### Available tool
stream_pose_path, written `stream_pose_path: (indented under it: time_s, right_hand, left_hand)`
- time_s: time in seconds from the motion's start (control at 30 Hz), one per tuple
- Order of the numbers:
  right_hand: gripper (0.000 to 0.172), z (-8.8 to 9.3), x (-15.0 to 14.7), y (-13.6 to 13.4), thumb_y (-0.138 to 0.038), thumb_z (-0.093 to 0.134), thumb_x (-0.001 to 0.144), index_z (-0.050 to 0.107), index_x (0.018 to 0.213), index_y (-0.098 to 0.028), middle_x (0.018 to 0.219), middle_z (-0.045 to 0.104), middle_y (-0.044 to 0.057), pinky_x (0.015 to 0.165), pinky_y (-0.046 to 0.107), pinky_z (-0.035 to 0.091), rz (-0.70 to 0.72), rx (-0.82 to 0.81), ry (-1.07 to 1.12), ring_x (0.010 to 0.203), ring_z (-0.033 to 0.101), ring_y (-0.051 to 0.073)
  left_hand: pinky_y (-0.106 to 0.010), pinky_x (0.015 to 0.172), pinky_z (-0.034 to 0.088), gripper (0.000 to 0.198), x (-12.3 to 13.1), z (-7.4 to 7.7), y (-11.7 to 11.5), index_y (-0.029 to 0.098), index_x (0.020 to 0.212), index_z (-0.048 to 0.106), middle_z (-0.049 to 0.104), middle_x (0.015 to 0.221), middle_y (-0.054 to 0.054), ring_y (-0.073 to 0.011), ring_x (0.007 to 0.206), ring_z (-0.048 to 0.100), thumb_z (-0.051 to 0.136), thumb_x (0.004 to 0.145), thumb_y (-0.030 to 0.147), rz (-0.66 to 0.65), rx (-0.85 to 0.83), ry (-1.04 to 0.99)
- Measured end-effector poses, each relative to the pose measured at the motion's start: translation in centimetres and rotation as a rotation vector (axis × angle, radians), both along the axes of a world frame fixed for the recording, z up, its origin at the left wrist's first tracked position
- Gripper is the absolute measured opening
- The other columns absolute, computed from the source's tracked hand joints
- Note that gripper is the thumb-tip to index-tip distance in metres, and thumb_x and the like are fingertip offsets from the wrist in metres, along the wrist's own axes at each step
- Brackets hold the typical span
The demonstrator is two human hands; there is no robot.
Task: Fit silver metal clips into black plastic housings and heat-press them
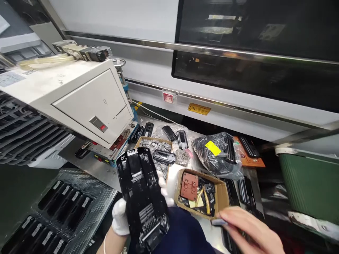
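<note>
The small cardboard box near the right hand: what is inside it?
The cardboard box holds a reddish-brown plastic part, yellow-handled tweezers and small dark pieces; anything beneath them is covered.

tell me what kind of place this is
Most likely a factory workstation for moulded plastic parts. A large machine with a dark window and a yellow warning label runs behind the bench, trays of black parts sit at the left, and the gloved left hand holds a black plastic housing.
</note>
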State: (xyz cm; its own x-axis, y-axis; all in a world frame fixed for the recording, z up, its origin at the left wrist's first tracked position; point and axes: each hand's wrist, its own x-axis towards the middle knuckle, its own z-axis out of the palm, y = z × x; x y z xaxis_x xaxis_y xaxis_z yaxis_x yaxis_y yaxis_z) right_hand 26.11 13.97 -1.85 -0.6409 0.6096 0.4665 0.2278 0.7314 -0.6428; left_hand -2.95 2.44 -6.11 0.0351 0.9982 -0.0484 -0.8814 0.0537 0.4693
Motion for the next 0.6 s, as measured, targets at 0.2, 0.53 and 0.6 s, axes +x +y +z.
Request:
stream_pose_path:
  time_s: [0.2,0.53,0.6]
  right_hand:
    - [0.022,3.8,-7.6,-2.8,-0.005,0.055,0.098,0.065,0.114,-0.017,0.097,0.078,0.006,0.084,0.018,0.063,0.054,-0.008,0.119,0.087,0.075,0.012]
    - [0.030,1.1,-11.6,-5.4,-0.016,0.049,0.103,0.068,0.125,-0.007,0.110,0.077,0.014,0.085,0.037,0.069,-0.051,0.026,-0.082,0.096,0.077,0.024]
    - [0.034,1.2,-11.1,-5.6,-0.014,0.048,0.103,0.064,0.132,-0.006,0.122,0.075,0.015,0.093,0.036,0.067,0.013,-0.030,-0.114,0.107,0.075,0.024]
  left_hand:
    - [-0.053,0.122,0.040,0.053,2.1,0.3,-0.5,0.026,0.113,0.078,0.076,0.099,-0.009,-0.0347,0.118,0.067,0.085,0.076,0.064,-0.117,0.026,0.539]
    - [-0.056,0.125,0.033,0.087,3.3,-0.6,-2.6,0.014,0.127,0.068,0.061,0.134,-0.022,-0.0421,0.138,0.048,0.072,0.075,0.084,0.052,-0.247,0.915]
    - [-0.057,0.126,0.030,0.086,3.0,-1.4,-3.4,0.015,0.128,0.068,0.060,0.136,-0.021,-0.0424,0.144,0.042,0.066,0.078,0.085,0.057,-0.260,0.879]
